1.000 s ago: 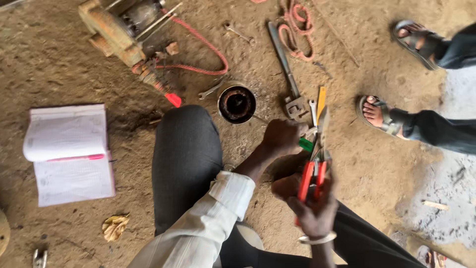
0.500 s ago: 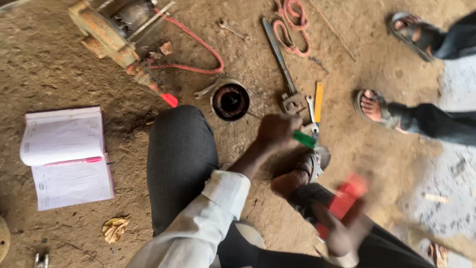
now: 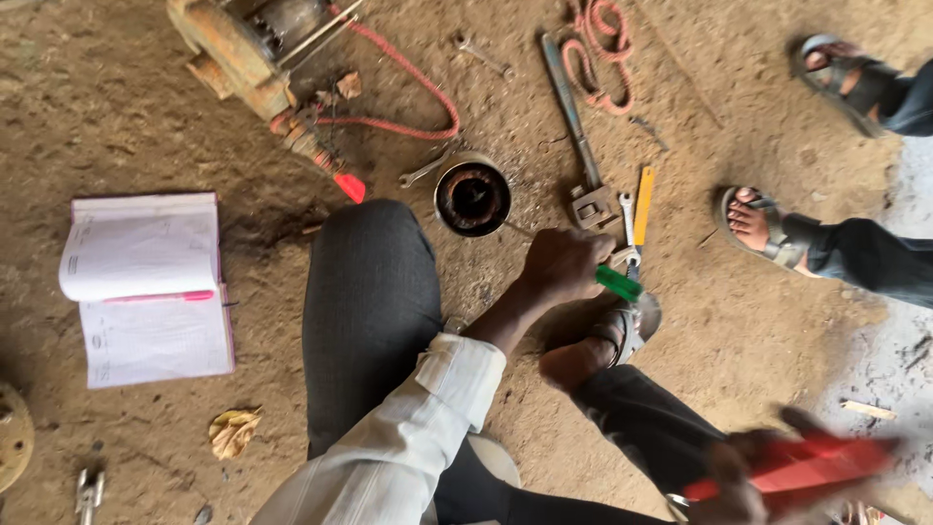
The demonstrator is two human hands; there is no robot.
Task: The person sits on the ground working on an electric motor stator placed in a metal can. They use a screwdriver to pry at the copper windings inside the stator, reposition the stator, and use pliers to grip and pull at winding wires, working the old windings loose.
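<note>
The left hand (image 3: 562, 264) is clenched on a green-handled screwdriver (image 3: 618, 283), light, rigid, best held by its handle; the blurred right hand (image 3: 739, 476) clasps red-handled pliers (image 3: 812, 465).

Two wrenches (image 3: 426, 170) (image 3: 481, 53), one pipe wrench (image 3: 575, 136), one notebook (image 3: 146, 282), one pen (image 3: 158, 297).

Notebook (image 3: 146, 287) left (wrench (image 3: 575, 136) right)

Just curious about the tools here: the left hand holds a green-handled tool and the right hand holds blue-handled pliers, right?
Not quite. In the head view the right hand holds red-handled pliers, blurred but clearly red, not blue. The left hand does hold the green-handled tool.
</note>
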